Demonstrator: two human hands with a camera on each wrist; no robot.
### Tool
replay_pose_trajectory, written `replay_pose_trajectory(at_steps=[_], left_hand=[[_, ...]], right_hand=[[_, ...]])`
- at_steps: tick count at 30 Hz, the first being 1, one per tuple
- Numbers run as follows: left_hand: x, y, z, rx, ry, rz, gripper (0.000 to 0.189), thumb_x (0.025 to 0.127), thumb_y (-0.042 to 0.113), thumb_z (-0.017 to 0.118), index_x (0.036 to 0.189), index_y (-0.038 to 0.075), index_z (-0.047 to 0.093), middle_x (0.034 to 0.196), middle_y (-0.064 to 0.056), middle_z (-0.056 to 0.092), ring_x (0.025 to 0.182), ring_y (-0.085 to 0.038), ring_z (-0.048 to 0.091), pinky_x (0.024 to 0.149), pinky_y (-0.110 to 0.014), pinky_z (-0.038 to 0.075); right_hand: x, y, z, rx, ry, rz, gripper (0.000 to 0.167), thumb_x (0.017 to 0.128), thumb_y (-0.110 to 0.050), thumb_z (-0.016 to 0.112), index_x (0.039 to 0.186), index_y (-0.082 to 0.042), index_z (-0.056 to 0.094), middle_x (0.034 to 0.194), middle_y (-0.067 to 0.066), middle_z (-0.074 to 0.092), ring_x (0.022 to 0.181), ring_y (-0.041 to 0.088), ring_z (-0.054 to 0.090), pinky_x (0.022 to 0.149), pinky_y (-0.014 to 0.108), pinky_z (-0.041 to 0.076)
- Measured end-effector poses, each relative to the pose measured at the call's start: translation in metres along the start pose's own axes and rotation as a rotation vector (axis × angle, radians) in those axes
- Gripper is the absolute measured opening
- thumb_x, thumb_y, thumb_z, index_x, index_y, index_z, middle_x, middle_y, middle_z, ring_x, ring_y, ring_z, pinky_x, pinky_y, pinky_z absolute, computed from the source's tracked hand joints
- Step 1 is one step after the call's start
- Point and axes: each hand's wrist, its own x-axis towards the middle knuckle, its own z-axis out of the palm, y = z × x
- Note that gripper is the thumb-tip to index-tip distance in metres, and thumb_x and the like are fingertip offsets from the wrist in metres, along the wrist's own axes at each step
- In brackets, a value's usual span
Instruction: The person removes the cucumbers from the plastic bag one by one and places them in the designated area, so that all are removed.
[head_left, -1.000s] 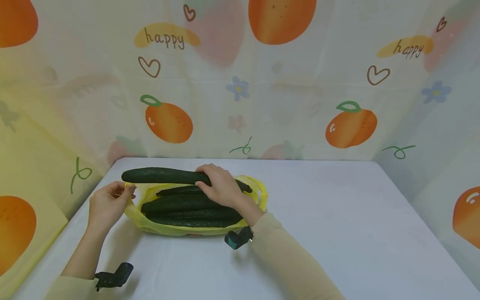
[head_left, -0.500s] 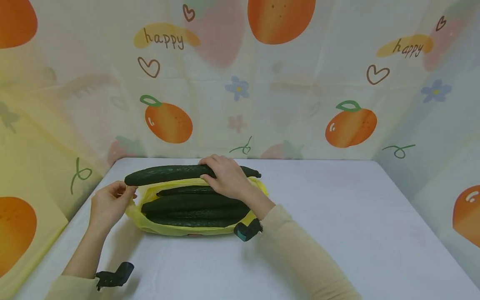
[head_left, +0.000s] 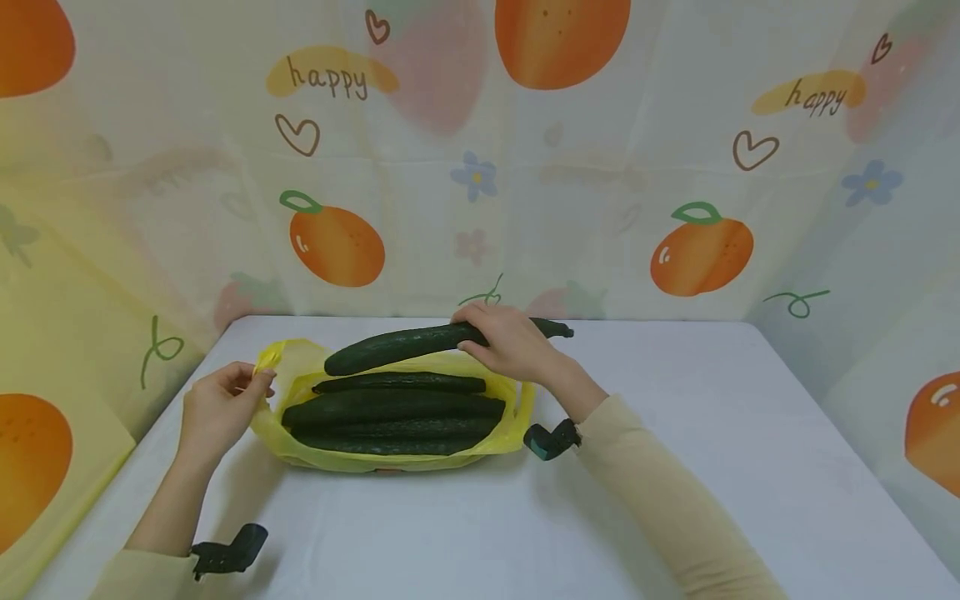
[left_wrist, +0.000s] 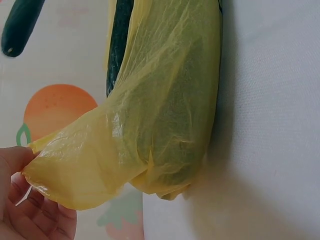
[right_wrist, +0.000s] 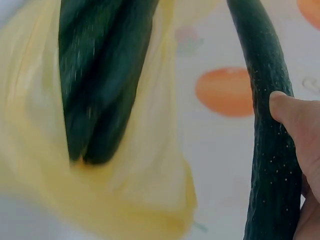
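Behind right hand (head_left: 513, 342), part of held cucumber (head_left: 405, 344) hidden.

The head view faces forward and down; both wrist views, much nearer, share the yellow bag (left_wrist: 165, 105).

The person's sleeves (head_left: 660, 492) are pale beige, the left wrist camera (head_left: 232, 555) black and angular, the right wrist camera (head_left: 553, 443) black with teal.
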Motion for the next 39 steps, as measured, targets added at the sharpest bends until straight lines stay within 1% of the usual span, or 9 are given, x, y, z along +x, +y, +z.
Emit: replay_pose_trajectory(at_steps=[3, 8, 11, 15, 20, 25, 29, 34, 39], left_hand=[[0.0, -0.001, 0.0, 0.002, 0.0, 0.002, 0.033, 0.09, 0.035, 0.057, 0.084, 0.004, 0.066, 0.065, 0.008, 0.062, 0.055, 0.002, 0.049, 0.046, -0.019, 0.039], [0.0, -0.003, 0.0, 0.002, -0.016, -0.009, 0.035, 0.09, 0.037, 0.056, 0.086, 0.004, 0.066, 0.067, 0.006, 0.063, 0.057, 0.002, 0.049, 0.047, -0.02, 0.04], [0.0, -0.003, -0.001, 0.003, -0.02, -0.011, 0.034, 0.09, 0.037, 0.056, 0.087, 0.004, 0.066, 0.068, 0.005, 0.064, 0.057, 0.002, 0.049, 0.047, -0.02, 0.04], [0.001, -0.004, -0.002, -0.001, -0.017, -0.01, 0.034, 0.09, 0.037, 0.056, 0.086, 0.005, 0.065, 0.067, 0.008, 0.063, 0.057, 0.002, 0.05, 0.047, -0.02, 0.04], [0.0, -0.003, -0.003, -0.017, -0.021, -0.012, 0.034, 0.09, 0.037, 0.056, 0.086, 0.004, 0.065, 0.066, 0.009, 0.061, 0.058, 0.0, 0.049, 0.047, -0.02, 0.041], [-0.001, -0.002, -0.004, -0.016, -0.025, -0.02, 0.034, 0.09, 0.037, 0.056, 0.087, 0.004, 0.065, 0.068, 0.004, 0.064, 0.058, 0.0, 0.05, 0.047, -0.02, 0.041], [-0.001, -0.002, -0.003, -0.014, -0.03, -0.02, 0.035, 0.09, 0.037, 0.056, 0.087, 0.004, 0.065, 0.069, 0.002, 0.065, 0.058, 0.001, 0.049, 0.047, -0.02, 0.04], [0.0, -0.004, -0.003, -0.011, -0.025, -0.01, 0.035, 0.09, 0.037, 0.056, 0.087, 0.004, 0.065, 0.067, 0.008, 0.063, 0.057, 0.001, 0.049, 0.047, -0.019, 0.04], [0.001, -0.004, -0.002, -0.02, -0.027, -0.014, 0.035, 0.09, 0.038, 0.057, 0.087, 0.004, 0.066, 0.066, 0.012, 0.062, 0.057, 0.002, 0.049, 0.047, -0.018, 0.04]], right_hand=[[-0.008, 0.015, -0.006, -0.011, 0.011, 0.003, 0.033, 0.09, -0.024, 0.059, 0.119, -0.008, 0.055, 0.114, 0.006, 0.06, 0.095, 0.02, 0.058, 0.083, 0.034, 0.047], [-0.022, 0.04, -0.017, -0.002, 0.04, 0.033, 0.033, 0.089, -0.021, 0.061, 0.118, -0.005, 0.056, 0.112, 0.009, 0.061, 0.097, 0.023, 0.059, 0.085, 0.037, 0.047], [-0.031, 0.052, -0.024, 0.016, 0.045, 0.065, 0.033, 0.088, -0.019, 0.063, 0.117, -0.005, 0.056, 0.113, 0.009, 0.061, 0.101, 0.024, 0.057, 0.088, 0.039, 0.045], [-0.043, 0.068, -0.031, 0.033, 0.045, 0.108, 0.032, 0.087, -0.018, 0.064, 0.115, -0.005, 0.056, 0.112, 0.01, 0.061, 0.1, 0.024, 0.056, 0.088, 0.04, 0.045], [-0.06, 0.086, -0.038, 0.021, 0.058, 0.151, 0.033, 0.086, -0.015, 0.065, 0.117, -0.004, 0.057, 0.111, 0.011, 0.061, 0.101, 0.026, 0.056, 0.089, 0.042, 0.045], [-0.077, 0.103, -0.042, -0.006, 0.024, 0.234, 0.036, 0.087, -0.016, 0.064, 0.118, -0.003, 0.056, 0.114, 0.013, 0.06, 0.104, 0.028, 0.054, 0.091, 0.045, 0.043], [-0.092, 0.118, -0.044, -0.002, -0.004, 0.299, 0.035, 0.087, -0.017, 0.064, 0.118, -0.003, 0.055, 0.116, 0.014, 0.059, 0.106, 0.029, 0.053, 0.093, 0.046, 0.042], [-0.11, 0.134, -0.044, 0.014, -0.036, 0.355, 0.034, 0.087, -0.015, 0.063, 0.118, -0.002, 0.055, 0.116, 0.015, 0.058, 0.105, 0.031, 0.053, 0.093, 0.047, 0.042], [-0.128, 0.147, -0.043, 0.02, -0.061, 0.381, 0.033, 0.087, -0.013, 0.063, 0.116, 0.0, 0.056, 0.114, 0.016, 0.059, 0.103, 0.031, 0.054, 0.092, 0.048, 0.042]])
